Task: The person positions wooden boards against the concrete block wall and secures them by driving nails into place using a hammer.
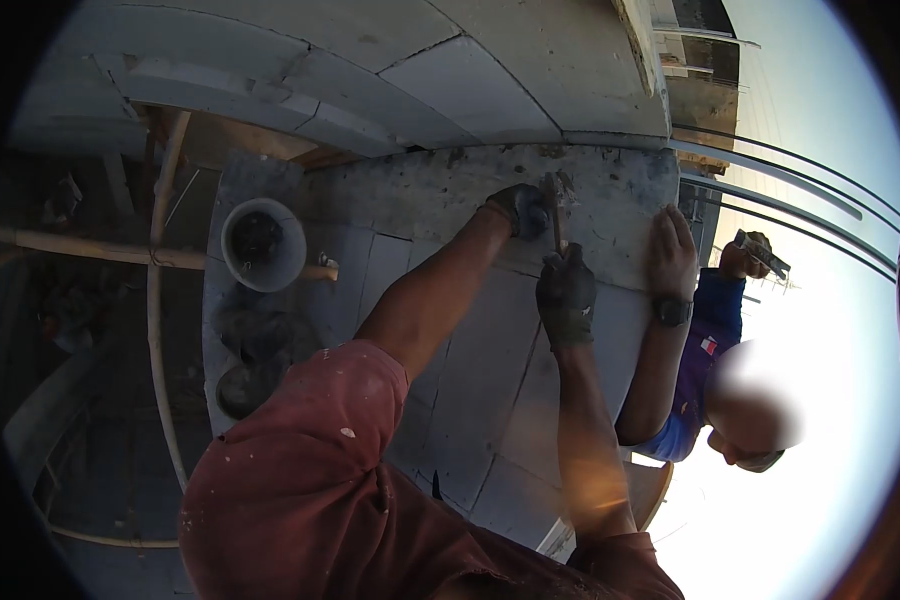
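Observation:
My right hand (567, 295), in a dark glove, is wrapped round the handle of what looks like a hammer (561, 215). Its head end lies against the stained grey board (420, 190), partly blurred into it. Just left of that tool, my left hand (522, 208), also gloved, is closed and close to the board. Whatever its fingers may hold is hidden. A co-worker's hand (672, 248) rests flat at the right end of the same board, a dark watch on the wrist.
A second person (705, 350) in blue stands at right, another hand raised with a metal tool (763, 255). A pale bucket (263, 245) stands at left beside wooden poles (160, 300). Grey blocks (470, 85) form the wall. Metal bars (780, 180) stick out at right.

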{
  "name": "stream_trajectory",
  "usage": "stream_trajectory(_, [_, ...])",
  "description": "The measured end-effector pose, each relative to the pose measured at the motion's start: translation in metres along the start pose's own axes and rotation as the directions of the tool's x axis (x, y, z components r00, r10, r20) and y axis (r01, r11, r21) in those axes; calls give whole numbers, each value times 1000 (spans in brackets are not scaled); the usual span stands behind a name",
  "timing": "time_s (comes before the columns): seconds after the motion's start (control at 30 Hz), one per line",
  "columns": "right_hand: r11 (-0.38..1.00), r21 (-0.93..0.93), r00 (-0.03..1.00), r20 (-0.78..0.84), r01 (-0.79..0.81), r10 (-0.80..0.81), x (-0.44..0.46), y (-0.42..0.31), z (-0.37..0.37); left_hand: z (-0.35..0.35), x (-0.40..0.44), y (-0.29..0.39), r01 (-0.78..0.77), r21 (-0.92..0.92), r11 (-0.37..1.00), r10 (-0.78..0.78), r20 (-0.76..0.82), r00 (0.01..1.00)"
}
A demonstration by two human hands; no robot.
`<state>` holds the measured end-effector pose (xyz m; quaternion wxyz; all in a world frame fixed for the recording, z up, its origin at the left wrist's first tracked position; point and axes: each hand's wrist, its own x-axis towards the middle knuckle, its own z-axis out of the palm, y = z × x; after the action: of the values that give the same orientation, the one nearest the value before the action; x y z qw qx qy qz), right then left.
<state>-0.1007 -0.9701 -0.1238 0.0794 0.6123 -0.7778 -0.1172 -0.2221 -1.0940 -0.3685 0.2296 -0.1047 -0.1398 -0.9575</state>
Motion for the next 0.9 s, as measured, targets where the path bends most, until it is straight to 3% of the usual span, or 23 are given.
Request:
stream_trajectory(0.03, [998,37,999,0,-53,53,-4,-6,-3,7,-1,5,-30,74,997,29,9,1000])
stream_trajectory(0.07, [998,34,999,3,-53,53,-9,-5,-2,37,-16,23,49,-315,948,-88,-113,990])
stream_trajectory(0.1, [999,33,995,-102,17,-14,-14,-4,1,54,-24,33,68,-659,749,-243,-178,954])
stream_trajectory(0.13, [996,26,976,-205,86,-78,-17,-1,3,36,-13,21,70,-661,747,-248,-178,952])
stream_trajectory(0.17, [997,27,977,-201,78,-71,-14,4,8,2,9,-1,152,-675,722,-154,58,986])
stream_trajectory(0.23, [994,-38,994,43,-98,100,-2,15,15,-24,27,-24,247,-666,704,-52,299,953])
stream_trajectory(0.3, [995,2,995,22,-95,95,4,7,5,-35,31,-20,403,-707,582,-51,462,885])
stream_trajectory(0.33, [994,47,995,9,-95,94,7,3,3,-25,27,-10,395,-708,585,-45,459,887])
stream_trajectory(0.37, [994,45,995,19,-97,97,0,2,4,2,15,-2,260,-690,675,-185,184,966])
stream_trajectory(0.4, [999,33,993,-121,17,-13,-6,0,6,22,4,10,148,-615,775,-278,-120,953])
stream_trajectory(0.43, [992,5,958,-259,126,-120,-10,0,7,32,-4,20,150,-615,775,-281,-122,952])
stream_trajectory(0.47, [993,7,959,-258,119,-114,-7,4,12,41,-13,27,113,-599,793,-264,-171,949])
stream_trajectory(0.53, [995,-87,998,19,-55,56,2,15,23,49,-18,25,88,-579,811,-252,-209,945])
stream_trajectory(0.57, [995,-89,998,13,-54,55,1,17,22,48,-18,26,107,-612,784,-260,-167,951])
stream_trajectory(0.63, [985,-42,986,-19,-167,167,14,11,17,36,-9,36,127,-671,731,-250,-89,964])
stream_trajectory(0.67, [985,-49,986,-9,-166,165,8,12,13,33,-9,27,147,-710,688,-257,-49,965])
stream_trajectory(0.73, [987,148,987,-138,-55,76,0,-11,-13,33,-18,19,169,-747,644,-267,-12,964])
stream_trajectory(0.77, [987,149,988,-134,-57,78,-4,-20,-19,35,-26,11,79,-617,783,-180,-103,978])
stream_trajectory(0.8, [984,175,963,-270,43,6,-7,-28,-25,42,-35,3,-12,-460,888,-78,-176,981])
stream_trajectory(0.83, [971,186,912,-405,147,-61,-9,-30,-26,50,-41,-7,-13,-461,887,-78,-179,981])
stream_trajectory(0.87, [971,187,911,-407,149,-62,-8,-28,-24,59,-46,-17,-220,-79,972,145,-531,835])
stream_trajectory(0.9, [960,123,885,-431,250,-175,-9,-25,-23,68,-53,-30,-262,348,900,436,-709,555])
